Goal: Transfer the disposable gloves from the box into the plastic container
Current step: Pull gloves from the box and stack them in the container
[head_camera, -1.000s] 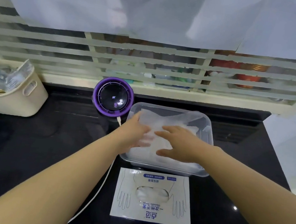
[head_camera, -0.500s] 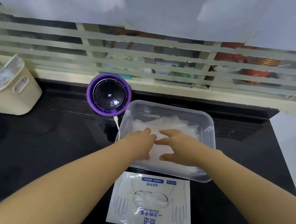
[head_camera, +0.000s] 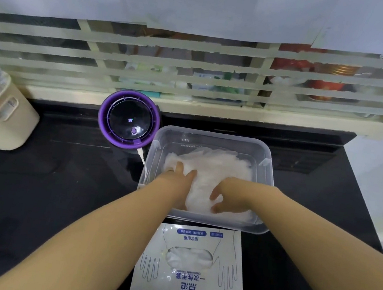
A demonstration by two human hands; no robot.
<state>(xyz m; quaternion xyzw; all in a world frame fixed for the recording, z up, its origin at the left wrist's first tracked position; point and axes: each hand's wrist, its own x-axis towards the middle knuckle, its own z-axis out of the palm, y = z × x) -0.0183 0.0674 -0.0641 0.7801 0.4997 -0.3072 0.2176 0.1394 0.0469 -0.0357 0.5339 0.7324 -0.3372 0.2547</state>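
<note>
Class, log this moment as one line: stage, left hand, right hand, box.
stage: packing gloves into container | left hand: flat on gloves | right hand: curled into gloves | box: before container, gloves in opening

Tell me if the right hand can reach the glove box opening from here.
Probably yes: the right hand is on the gloves in the container, and the glove box lies just nearer, its opening uncovered.
</note>
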